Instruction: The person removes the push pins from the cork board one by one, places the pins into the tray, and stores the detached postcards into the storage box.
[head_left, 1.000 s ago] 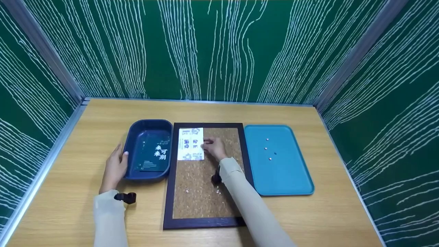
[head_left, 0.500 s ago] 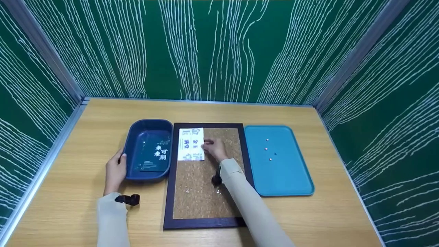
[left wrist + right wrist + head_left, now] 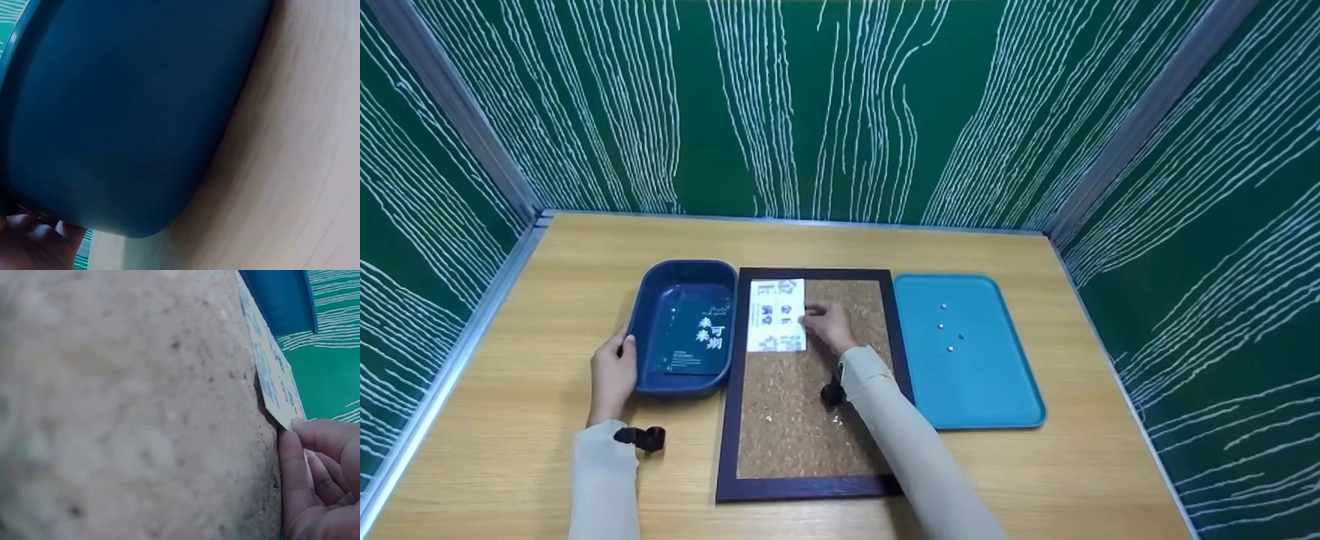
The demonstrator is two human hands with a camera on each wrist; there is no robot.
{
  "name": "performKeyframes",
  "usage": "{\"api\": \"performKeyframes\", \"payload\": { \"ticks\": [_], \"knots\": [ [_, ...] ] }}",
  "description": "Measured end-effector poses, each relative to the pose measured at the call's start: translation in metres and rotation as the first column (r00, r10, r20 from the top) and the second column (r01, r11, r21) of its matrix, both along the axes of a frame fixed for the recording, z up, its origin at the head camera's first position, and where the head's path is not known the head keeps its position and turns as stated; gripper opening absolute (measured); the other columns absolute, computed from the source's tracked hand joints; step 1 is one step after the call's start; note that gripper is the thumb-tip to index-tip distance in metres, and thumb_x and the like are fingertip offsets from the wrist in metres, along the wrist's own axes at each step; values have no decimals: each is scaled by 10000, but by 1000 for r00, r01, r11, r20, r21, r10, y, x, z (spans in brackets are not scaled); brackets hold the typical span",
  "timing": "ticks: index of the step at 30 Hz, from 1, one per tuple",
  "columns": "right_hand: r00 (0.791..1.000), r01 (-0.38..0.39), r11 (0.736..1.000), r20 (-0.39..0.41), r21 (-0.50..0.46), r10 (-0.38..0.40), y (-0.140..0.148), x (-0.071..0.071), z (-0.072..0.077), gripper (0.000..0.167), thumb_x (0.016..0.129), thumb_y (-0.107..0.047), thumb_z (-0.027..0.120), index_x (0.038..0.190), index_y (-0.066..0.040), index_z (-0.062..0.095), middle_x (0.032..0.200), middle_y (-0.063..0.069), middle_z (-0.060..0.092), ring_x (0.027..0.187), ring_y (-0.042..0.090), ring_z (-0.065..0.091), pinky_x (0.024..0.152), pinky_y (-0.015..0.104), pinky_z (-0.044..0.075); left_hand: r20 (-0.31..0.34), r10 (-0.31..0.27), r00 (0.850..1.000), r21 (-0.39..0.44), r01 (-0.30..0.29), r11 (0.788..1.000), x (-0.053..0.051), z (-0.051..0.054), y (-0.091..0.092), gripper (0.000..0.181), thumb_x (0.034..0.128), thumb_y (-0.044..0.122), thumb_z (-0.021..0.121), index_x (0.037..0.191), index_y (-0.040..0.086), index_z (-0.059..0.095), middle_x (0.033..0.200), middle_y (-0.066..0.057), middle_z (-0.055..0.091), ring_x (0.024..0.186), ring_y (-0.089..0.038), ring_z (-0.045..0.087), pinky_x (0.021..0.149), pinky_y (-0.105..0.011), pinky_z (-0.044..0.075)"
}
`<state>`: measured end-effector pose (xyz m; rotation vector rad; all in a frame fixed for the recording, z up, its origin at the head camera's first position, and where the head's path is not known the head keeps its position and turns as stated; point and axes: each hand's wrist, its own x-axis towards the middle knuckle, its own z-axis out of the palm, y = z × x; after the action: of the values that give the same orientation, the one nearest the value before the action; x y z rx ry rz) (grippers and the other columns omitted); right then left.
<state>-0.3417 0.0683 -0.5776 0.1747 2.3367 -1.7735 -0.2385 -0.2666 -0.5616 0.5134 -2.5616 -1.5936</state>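
Note:
A white card (image 3: 776, 315) with purple-blue print lies at the upper left of the framed cork board (image 3: 787, 442). My right hand (image 3: 830, 327) pinches the card's right edge between thumb and finger; in the right wrist view that edge is lifted a little off the cork. On the left, my left hand (image 3: 613, 376) grips the side of a dark blue basin (image 3: 686, 268), thumb at the rim. Inside the basin lies a dark green card (image 3: 690, 337) with white writing. In the left wrist view the basin's outer wall (image 3: 129, 112) hides most of that hand.
A turquoise tray (image 3: 990, 390) sits right of the board, holding several small pins (image 3: 950, 349). Small shiny bits (image 3: 837, 420) lie on the lower cork. The wooden table (image 3: 1080, 480) is bounded by green walls (image 3: 960, 112) with white lines.
My left hand has shifted slightly toward me along the basin's side, its thumb now lower against the rim. The right hand and the white card look the same.

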Motion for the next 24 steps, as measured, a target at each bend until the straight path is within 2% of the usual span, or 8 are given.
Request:
{"api": "performKeyframes", "payload": {
  "ticks": [8,13,20,24],
  "knots": [
    [999,17,1000,52,-17,-16,3,-2,2,353,861,-39,681,1213,-25,659,1052,154,697,843,180,700,735,257,593,-32,3,999,-2,-3,1000,0,-1,0,464,1052,199,328,1473,5,330,1538,-188,300,1443,-344,254,1184,-463,249],
    [995,43,997,95,-60,-37,7,-3,7,339,866,-26,676,1205,-31,663,1040,131,693,846,165,694,739,256,593,-10,0,1000,22,1,1000,0,-1,1,471,1056,214,312,1486,22,303,1559,-169,262,1458,-332,220,1190,-462,232],
    [996,30,997,87,-72,-23,11,-2,24,311,868,-48,677,1179,-61,684,1019,112,703,773,145,683,710,316,600,-15,-4,1000,24,5,1000,-1,0,0,473,1056,213,307,1490,25,295,1569,-164,240,1465,-327,198,1200,-454,211],
    [997,25,995,77,-98,-17,11,-3,37,291,868,-61,677,1159,-73,693,1037,105,699,827,154,686,813,365,593,-6,-2,1000,30,3,1000,-1,0,-1,472,1056,211,301,1493,32,289,1569,-163,240,1465,-326,199,1199,-455,212]
  ]
}}
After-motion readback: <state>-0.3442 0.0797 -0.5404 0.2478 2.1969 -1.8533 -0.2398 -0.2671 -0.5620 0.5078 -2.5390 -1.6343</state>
